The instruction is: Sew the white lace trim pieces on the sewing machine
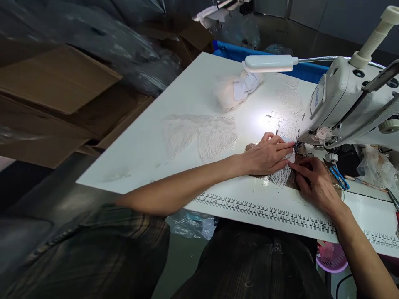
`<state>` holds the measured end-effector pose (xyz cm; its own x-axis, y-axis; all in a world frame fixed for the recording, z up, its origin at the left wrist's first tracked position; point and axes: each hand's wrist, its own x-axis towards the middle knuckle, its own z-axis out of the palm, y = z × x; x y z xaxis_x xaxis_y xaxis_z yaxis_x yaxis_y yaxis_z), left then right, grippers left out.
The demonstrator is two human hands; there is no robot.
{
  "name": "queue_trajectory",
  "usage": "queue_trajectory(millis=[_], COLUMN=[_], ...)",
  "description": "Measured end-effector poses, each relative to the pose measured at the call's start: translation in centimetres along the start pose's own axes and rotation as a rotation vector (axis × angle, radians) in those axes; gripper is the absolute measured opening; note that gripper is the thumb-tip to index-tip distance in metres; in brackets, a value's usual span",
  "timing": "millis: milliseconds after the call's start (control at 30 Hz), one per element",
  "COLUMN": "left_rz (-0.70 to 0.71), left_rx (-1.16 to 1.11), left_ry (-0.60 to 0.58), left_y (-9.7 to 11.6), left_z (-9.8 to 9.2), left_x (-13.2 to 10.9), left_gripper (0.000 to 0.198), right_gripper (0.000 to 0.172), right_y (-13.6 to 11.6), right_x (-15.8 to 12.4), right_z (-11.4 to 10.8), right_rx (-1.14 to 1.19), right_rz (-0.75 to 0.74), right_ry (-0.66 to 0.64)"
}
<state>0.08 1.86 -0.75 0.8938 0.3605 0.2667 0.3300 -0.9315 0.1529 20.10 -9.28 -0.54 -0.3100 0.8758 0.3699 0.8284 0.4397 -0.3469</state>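
A white sewing machine (336, 95) stands at the right of the table, its needle area lit by a lamp. White lace fabric (282, 176) lies under the presser foot. My left hand (269, 153) lies flat over the lace with fingers stretched toward the needle. Just right of it, my right hand (316, 182) pinches the lace edge between thumb and forefinger. More lace (288, 99) extends behind the needle. At the table's left lie ruffled lace pieces (215, 133).
A tied bundle (232, 91) of pale fabric sits at the back. Blue thread snips (339, 176) lie right of my right hand. A printed ruler (249, 207) runs along the front edge. Cardboard boxes (56, 83) stand left; a purple basket (333, 261) is below.
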Motion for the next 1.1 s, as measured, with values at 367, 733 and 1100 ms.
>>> queue_trajectory(millis=[367, 733, 1100], left_rz=[0.009, 0.000, 0.114], left_rx=[-0.044, -0.051, 0.066], left_ry=[0.028, 0.051, 0.139], left_y=[-0.2, 0.0, 0.8], left_z=[0.4, 0.4, -0.2], left_x=[0.0, 0.1, 0.0], left_gripper=[0.043, 0.038, 0.035], right_gripper=[0.035, 0.031, 0.030], right_y=[-0.1, -0.4, -0.5], right_x=[-0.1, 0.1, 0.1], right_z=[0.1, 0.0, 0.1], right_rx=[-0.023, -0.007, -0.055], right_rz=[0.016, 0.056, 0.035], right_ry=[-0.007, 0.004, 0.005])
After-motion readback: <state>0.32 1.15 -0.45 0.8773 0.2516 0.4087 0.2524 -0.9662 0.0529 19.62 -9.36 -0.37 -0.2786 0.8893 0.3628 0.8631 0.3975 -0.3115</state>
